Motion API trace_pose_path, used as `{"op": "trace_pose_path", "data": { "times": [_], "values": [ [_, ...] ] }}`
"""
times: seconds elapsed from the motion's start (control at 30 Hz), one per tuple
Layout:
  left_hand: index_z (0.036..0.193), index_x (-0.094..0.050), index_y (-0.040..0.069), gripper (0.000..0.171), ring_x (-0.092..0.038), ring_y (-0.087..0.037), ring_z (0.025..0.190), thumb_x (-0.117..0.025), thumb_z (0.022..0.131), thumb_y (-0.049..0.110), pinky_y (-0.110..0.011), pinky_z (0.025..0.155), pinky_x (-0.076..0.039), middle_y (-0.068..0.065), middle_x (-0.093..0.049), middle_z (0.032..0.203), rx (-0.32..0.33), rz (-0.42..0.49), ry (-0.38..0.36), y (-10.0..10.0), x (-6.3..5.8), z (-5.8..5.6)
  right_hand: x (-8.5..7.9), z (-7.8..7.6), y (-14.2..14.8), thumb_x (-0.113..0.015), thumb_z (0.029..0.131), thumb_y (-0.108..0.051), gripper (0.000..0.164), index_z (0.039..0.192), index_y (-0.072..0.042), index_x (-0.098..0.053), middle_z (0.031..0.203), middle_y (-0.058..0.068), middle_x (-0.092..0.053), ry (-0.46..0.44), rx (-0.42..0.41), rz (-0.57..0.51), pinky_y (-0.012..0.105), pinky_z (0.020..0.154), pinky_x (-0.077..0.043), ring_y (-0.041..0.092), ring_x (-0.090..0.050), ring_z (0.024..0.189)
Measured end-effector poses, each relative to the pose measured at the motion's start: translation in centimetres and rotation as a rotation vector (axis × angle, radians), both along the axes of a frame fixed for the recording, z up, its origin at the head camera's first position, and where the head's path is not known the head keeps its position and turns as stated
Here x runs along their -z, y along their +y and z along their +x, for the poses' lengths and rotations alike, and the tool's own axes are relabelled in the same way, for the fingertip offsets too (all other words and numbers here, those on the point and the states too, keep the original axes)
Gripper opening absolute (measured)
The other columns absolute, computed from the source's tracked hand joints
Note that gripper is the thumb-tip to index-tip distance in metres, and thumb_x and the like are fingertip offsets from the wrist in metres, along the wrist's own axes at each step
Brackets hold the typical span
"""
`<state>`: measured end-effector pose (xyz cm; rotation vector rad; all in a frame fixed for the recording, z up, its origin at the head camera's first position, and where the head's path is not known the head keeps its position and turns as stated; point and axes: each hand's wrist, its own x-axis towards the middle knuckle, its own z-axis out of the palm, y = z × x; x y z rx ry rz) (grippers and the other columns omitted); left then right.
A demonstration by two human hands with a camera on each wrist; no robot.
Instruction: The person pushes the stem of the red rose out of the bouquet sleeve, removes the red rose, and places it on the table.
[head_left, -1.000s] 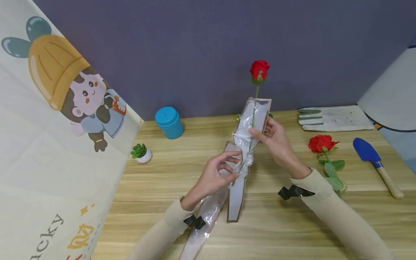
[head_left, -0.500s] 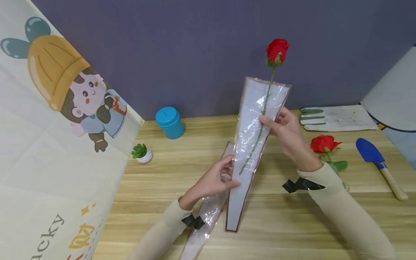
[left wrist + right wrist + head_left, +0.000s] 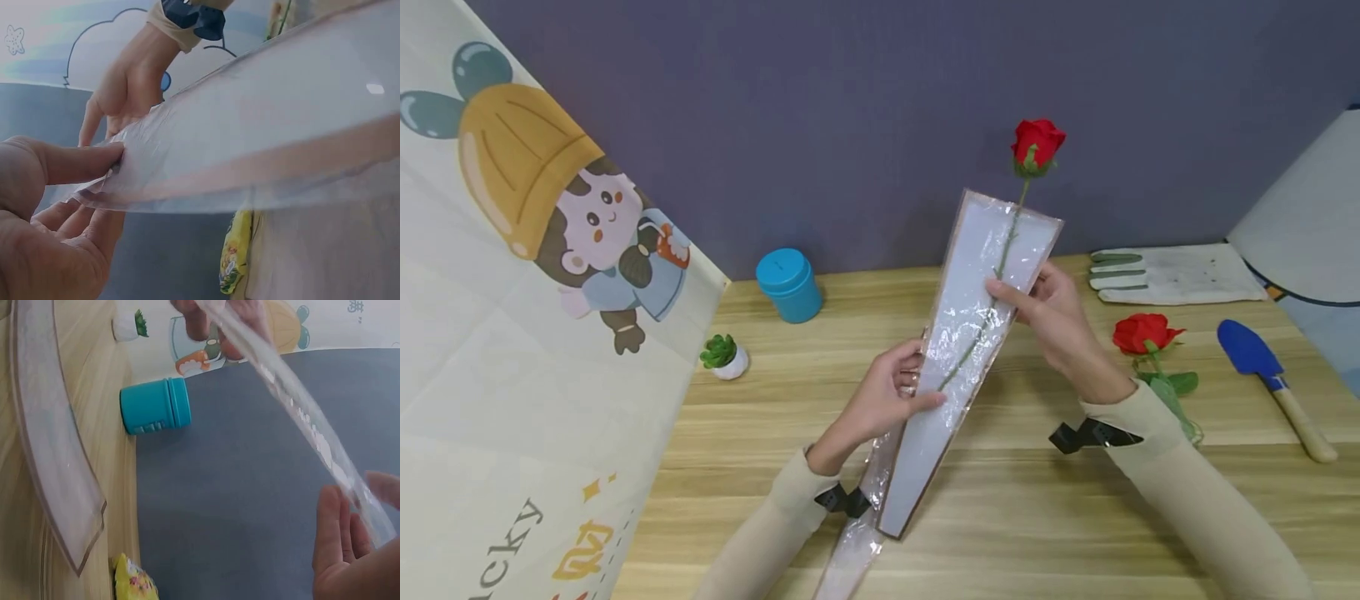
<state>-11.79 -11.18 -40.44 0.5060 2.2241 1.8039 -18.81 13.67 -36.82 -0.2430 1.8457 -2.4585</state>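
A tapered clear flower sleeve (image 3: 955,317) with a brown border is held up at a tilt over the table. Inside it runs the stem of a red rose (image 3: 1037,146), whose bloom rises above the wide top opening. My left hand (image 3: 883,396) pinches the sleeve's left edge lower down, thumb in front; in the left wrist view, thumb and fingers (image 3: 100,164) close on the film. Higher on the right edge, my right hand (image 3: 1060,333) grips it with the thumb across the front, near the stem. Under the held sleeve lies a second flower sleeve (image 3: 857,542), partly hidden.
Right of my hands lie a second red rose (image 3: 1146,333), a blue trowel (image 3: 1251,346) and a white glove (image 3: 1187,273). A blue lidded canister (image 3: 790,285) and a small potted succulent (image 3: 724,357) stand at left. The right wrist view shows a yellow packet (image 3: 132,581) by the wall.
The bunched sleeve has been straightened out to full length. Sleeve and rose rose up and right, then dropped slightly, while the narrow lower end swung left. Both hands keep hold.
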Motion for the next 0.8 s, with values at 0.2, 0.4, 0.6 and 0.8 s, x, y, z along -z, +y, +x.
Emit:
{"op": "trace_pose_path", "data": {
  "times": [0.2, 0.4, 0.6, 0.8],
  "values": [
    [0.127, -0.062, -0.004, 0.048, -0.072, -0.009, 0.080, -0.080, 0.082, -0.007, -0.028, 0.068, -0.065, -0.029, -0.075, 0.113, -0.043, 0.001, 0.044, -0.5, -0.2, 0.5, -0.2, -0.3, 1.8, -0.068, 0.101, -0.018, 0.026, 0.125, -0.013, -0.060, 0.105, -0.004, -0.071, -0.002, -0.015, 0.052, 0.024, 0.077, -0.065, 0.007, -0.071, 0.089],
    [0.120, -0.064, -0.003, 0.043, -0.070, -0.006, 0.076, -0.080, 0.081, -0.008, -0.025, 0.066, -0.063, -0.027, -0.075, 0.106, -0.050, -0.019, 0.039, -0.9, -0.1, 1.0, -1.0, -2.1, 3.8, -0.068, 0.101, -0.033, 0.025, 0.118, -0.014, -0.067, 0.100, -0.006, -0.073, -0.045, 0.034, 0.033, 0.023, 0.075, -0.065, 0.007, -0.073, 0.085],
    [0.133, -0.061, -0.003, 0.055, -0.072, -0.011, 0.083, -0.080, 0.082, -0.006, -0.027, 0.070, -0.065, -0.028, -0.074, 0.113, 0.008, -0.057, 0.012, -1.1, 0.3, 1.5, -1.8, -3.3, 4.6, -0.072, 0.097, -0.037, 0.030, 0.119, -0.016, -0.071, 0.105, -0.010, -0.074, -0.066, 0.097, 0.072, 0.016, 0.071, -0.061, 0.004, -0.070, 0.090],
    [0.142, -0.054, -0.004, 0.065, -0.076, -0.028, 0.096, -0.079, 0.083, -0.007, -0.030, 0.074, -0.067, -0.031, -0.071, 0.123, 0.067, -0.069, 0.009, -1.4, 0.4, 1.6, -2.0, -3.7, 4.7, -0.077, 0.095, -0.021, 0.020, 0.112, -0.014, -0.070, 0.101, -0.011, -0.077, -0.091, 0.109, 0.029, 0.016, 0.074, -0.060, 0.004, -0.070, 0.090]
  ]
}}
